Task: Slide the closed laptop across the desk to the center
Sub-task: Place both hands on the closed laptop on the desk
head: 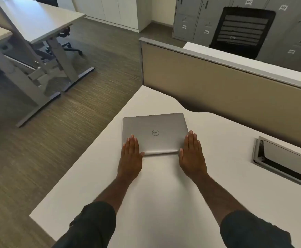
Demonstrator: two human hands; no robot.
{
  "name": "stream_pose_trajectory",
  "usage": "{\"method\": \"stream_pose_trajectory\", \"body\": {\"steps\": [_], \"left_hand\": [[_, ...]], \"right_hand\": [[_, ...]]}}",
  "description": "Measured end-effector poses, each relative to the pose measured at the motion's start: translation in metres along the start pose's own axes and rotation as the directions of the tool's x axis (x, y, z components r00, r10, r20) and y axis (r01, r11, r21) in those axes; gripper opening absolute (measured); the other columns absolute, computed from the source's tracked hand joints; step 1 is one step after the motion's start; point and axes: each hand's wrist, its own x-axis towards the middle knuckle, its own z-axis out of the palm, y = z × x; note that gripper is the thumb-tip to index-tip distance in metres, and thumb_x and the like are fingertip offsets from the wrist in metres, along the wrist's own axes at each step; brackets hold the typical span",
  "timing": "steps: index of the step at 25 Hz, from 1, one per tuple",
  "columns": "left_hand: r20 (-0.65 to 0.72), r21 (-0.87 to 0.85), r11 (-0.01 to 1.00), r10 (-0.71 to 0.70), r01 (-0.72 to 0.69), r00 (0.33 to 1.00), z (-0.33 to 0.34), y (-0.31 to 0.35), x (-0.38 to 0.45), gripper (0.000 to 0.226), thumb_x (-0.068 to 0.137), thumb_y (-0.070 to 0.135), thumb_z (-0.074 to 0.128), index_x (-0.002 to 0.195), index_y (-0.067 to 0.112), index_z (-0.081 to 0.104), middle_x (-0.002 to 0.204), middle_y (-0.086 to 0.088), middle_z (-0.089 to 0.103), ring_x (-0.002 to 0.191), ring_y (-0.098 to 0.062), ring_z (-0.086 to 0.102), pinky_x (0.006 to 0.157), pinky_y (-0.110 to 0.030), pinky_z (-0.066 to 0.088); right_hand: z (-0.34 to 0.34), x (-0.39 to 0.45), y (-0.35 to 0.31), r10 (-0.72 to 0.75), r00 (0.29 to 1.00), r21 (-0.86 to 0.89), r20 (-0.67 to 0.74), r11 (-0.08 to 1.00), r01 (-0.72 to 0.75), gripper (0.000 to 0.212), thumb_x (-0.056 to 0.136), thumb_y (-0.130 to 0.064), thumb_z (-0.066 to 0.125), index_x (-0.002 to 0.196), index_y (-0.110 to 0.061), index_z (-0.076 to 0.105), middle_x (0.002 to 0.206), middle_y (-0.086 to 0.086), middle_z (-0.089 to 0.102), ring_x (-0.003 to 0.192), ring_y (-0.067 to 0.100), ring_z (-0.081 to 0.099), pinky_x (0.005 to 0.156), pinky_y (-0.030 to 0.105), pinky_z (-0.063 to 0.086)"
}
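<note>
A closed silver laptop [155, 133] lies flat on the white desk [164, 185], close to the desk's left edge. My left hand [131, 154] rests flat on the laptop's near left corner, fingers straight and together. At the near right corner, my right hand [192, 154] lies flat with its fingers along the laptop's right edge. Neither hand curls around the laptop; both palms press down, partly on the desk surface.
A beige partition [217, 90] runs along the desk's far side. A cable hatch [285, 160] is set into the desk at the right. The floor drops off left of the desk. A black chair [243, 31], grey lockers and other desks stand beyond.
</note>
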Motion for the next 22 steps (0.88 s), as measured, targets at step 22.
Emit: {"method": "stream_pose_trajectory", "body": {"steps": [22], "left_hand": [[0.014, -0.310, 0.829, -0.486, 0.466, 0.874, -0.005, -0.015, 0.068, 0.075, 0.099, 0.059, 0.044, 0.151, 0.005, 0.035, 0.134, -0.019, 0.052, 0.119, -0.038, 0.047, 0.095, -0.049, 0.042]], "right_hand": [[0.025, 0.082, -0.002, 0.242, 0.961, 0.113, 0.131, 0.960, -0.257, 0.068, 0.098, -0.060, 0.033, 0.151, -0.017, 0.037, 0.123, 0.021, 0.052, 0.106, 0.039, 0.052, 0.084, 0.044, 0.050]]}}
